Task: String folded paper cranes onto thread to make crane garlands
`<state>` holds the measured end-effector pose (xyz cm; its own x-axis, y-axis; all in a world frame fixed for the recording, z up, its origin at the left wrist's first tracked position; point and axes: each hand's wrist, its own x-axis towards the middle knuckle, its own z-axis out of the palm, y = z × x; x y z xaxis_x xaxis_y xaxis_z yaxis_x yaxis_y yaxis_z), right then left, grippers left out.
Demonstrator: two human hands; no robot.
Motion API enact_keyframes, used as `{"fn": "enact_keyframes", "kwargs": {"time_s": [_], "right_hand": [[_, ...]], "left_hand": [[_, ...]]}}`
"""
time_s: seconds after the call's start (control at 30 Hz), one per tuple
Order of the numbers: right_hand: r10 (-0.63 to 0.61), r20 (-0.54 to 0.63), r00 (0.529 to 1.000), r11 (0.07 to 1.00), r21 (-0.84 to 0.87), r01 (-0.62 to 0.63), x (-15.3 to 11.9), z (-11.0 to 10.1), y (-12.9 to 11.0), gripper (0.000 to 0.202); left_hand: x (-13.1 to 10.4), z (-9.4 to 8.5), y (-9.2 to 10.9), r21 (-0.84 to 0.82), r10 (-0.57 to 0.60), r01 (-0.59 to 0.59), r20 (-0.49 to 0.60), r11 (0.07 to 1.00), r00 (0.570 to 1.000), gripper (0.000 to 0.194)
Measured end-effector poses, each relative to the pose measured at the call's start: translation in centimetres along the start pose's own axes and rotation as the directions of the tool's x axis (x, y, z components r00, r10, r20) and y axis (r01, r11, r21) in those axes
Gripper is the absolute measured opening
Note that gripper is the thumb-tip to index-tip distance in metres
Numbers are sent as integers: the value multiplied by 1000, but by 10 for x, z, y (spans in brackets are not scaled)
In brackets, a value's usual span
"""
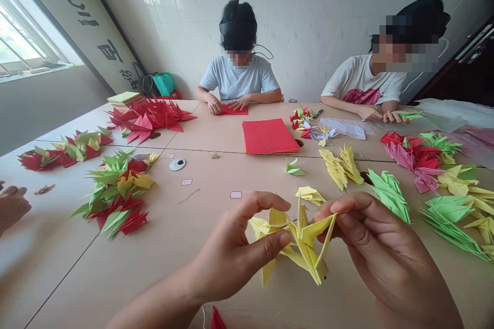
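Yellow folded paper cranes (309, 236) hang together in front of me, above the table. My left hand (247, 241) holds them from the left, thumb and forefinger round the near part. On the right, my right hand (366, 236) pinches the tip of one yellow crane between thumb and fingers. Just beyond my hands lies a yellow folded piece (311, 195), with a green folded piece (295, 168) farther back. A red paper tip (218, 318) shows at the bottom edge, below my left wrist.
A stack of red paper (268, 136) lies mid-table. Folded-paper clusters (119, 190) sit left, and green bundles (389, 195) right. Two people sit opposite, one with hands on red paper (235, 109). Another person's hand (13, 207) shows at the left edge.
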<state>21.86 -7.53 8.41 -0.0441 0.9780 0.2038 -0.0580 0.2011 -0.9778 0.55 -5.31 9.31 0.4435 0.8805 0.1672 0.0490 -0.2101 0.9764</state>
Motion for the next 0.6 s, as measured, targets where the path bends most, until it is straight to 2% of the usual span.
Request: {"fn": "enact_keyframes", "kwargs": {"time_s": [0.2, 0.33, 0.5, 0.6], "right_hand": [[-10, -5, 1000, 1000, 11, 10, 1, -1, 5, 12], [12, 30, 999, 998, 54, -14, 3, -1, 6, 14], [17, 68, 998, 1000, 11, -17, 2, 0, 3, 13], [18, 107, 994, 998, -56, -12, 0, 0, 0, 14]], "left_hand": [[0, 0, 1, 45, 96, -93, -52, 995, 994, 12], [-1, 0, 5, 62, 49, -52, 57, 997, 997, 14], [0, 2, 8, 137, 21, -43, 157, 990, 987, 39], [1, 4, 7, 155, 10, -33, 147, 987, 989, 30]]}}
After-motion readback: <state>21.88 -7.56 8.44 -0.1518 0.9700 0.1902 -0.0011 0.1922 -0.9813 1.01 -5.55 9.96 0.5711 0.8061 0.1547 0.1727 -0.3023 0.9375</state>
